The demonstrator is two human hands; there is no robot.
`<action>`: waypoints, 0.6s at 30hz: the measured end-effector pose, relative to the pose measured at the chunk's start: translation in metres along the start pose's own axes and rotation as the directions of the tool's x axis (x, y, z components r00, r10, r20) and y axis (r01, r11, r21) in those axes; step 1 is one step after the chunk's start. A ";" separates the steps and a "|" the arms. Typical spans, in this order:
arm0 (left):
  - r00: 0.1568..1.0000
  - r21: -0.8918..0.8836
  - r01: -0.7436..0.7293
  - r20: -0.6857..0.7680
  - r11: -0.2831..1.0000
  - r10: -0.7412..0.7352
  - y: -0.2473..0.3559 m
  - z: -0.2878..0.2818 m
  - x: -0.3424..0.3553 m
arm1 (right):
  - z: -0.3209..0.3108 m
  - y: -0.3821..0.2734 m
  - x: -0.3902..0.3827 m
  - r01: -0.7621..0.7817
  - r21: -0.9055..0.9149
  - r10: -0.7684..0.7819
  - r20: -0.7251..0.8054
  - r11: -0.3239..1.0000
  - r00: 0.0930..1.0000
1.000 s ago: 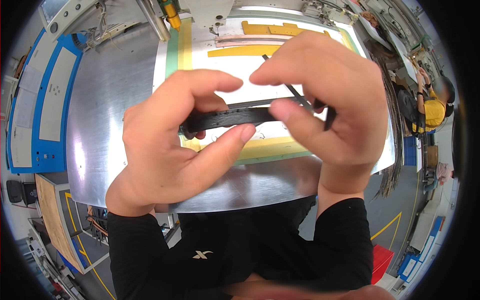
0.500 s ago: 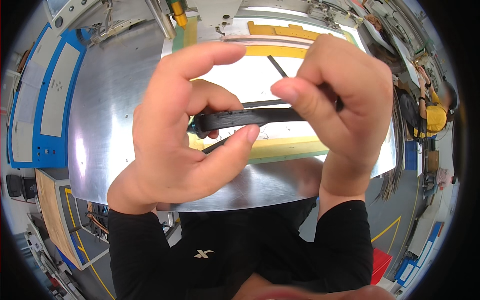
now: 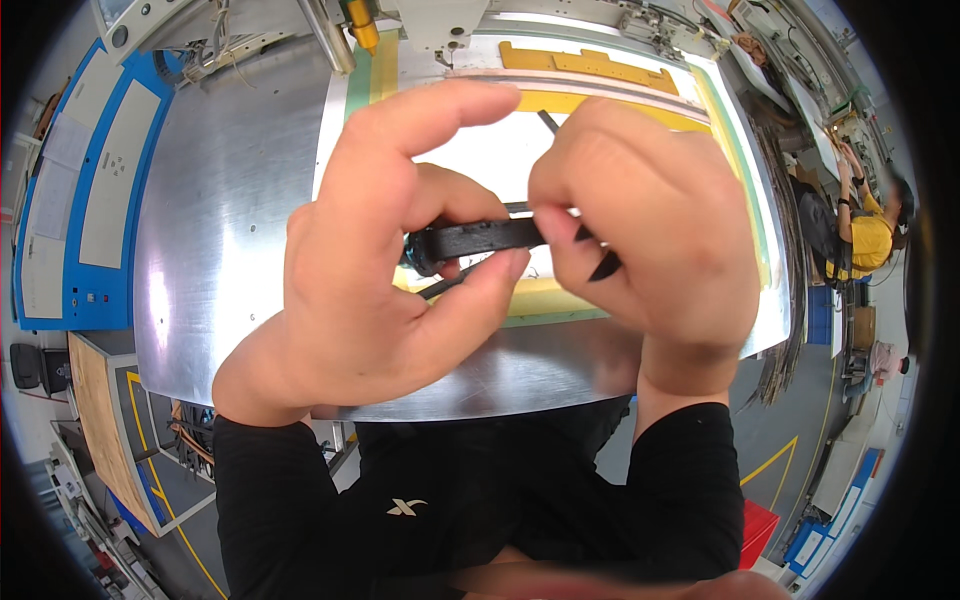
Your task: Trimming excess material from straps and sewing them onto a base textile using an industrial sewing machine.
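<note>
A black strap (image 3: 490, 237), leather-like with a stitched-looking edge, spans the gap between my hands above the work surface. My left hand (image 3: 365, 240) pinches it near its left end between thumb and curled fingers; the index finger is raised and bent over it. A rounded piece with a bluish glint (image 3: 412, 252) sits at that end, partly behind the fingers. My right hand (image 3: 665, 220) is closed on the strap's other part, with dark pointed ends (image 3: 605, 266) poking out below its fingers. Behind the hands lies a thin black strip (image 3: 547, 121), mostly covered.
A white work area with yellow and green borders lies on a shiny metal table (image 3: 240, 200). Yellow templates (image 3: 590, 66) are at its far side, below machine parts. A blue-and-white cabinet (image 3: 100, 190) stands left. At far right a person in yellow (image 3: 870, 235) works.
My right hand has moved left along the strap, closer to my left hand, and its fingers have curled in further. My left hand has shifted slightly right with the strap.
</note>
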State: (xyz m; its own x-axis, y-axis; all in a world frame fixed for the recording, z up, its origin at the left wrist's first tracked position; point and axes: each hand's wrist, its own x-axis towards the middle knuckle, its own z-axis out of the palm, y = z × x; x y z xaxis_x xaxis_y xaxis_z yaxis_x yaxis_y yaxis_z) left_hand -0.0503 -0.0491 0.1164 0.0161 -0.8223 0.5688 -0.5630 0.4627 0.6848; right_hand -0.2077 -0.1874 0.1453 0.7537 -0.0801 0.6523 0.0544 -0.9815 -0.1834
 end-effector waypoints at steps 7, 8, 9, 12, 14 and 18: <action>0.999 0.027 0.005 -0.038 1.000 -0.004 0.002 0.000 0.004 | -0.015 0.004 -0.001 -0.049 -0.060 0.045 -0.076 0.997 0.996; 0.999 0.035 -0.038 -0.028 0.999 0.039 0.002 0.000 0.004 | -0.014 0.003 -0.001 -0.035 0.028 0.037 -0.046 0.999 0.998; 0.999 0.038 -0.033 -0.030 0.999 0.035 0.001 0.000 0.003 | -0.010 0.002 0.000 -0.033 0.033 0.035 -0.046 0.999 0.998; 0.999 0.045 0.035 -0.016 0.998 -0.034 0.001 0.000 0.001 | -0.003 -0.003 0.000 0.002 0.148 0.004 -0.039 0.989 0.999; 0.999 0.010 0.049 -0.012 0.999 -0.049 0.002 0.000 0.001 | -0.007 -0.006 0.000 -0.066 0.119 0.059 0.058 0.991 0.997; 0.998 0.021 0.029 -0.050 0.999 -0.028 0.003 0.002 0.002 | -0.005 -0.007 -0.001 -0.090 0.128 0.077 0.098 0.988 0.992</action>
State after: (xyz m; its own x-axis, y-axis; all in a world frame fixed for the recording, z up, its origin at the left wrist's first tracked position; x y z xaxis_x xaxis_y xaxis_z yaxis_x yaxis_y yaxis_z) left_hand -0.0537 -0.0502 0.1192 0.0735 -0.8174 0.5713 -0.5798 0.4311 0.6914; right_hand -0.2126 -0.1814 0.1495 0.8160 -0.1386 0.5612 0.0700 -0.9400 -0.3338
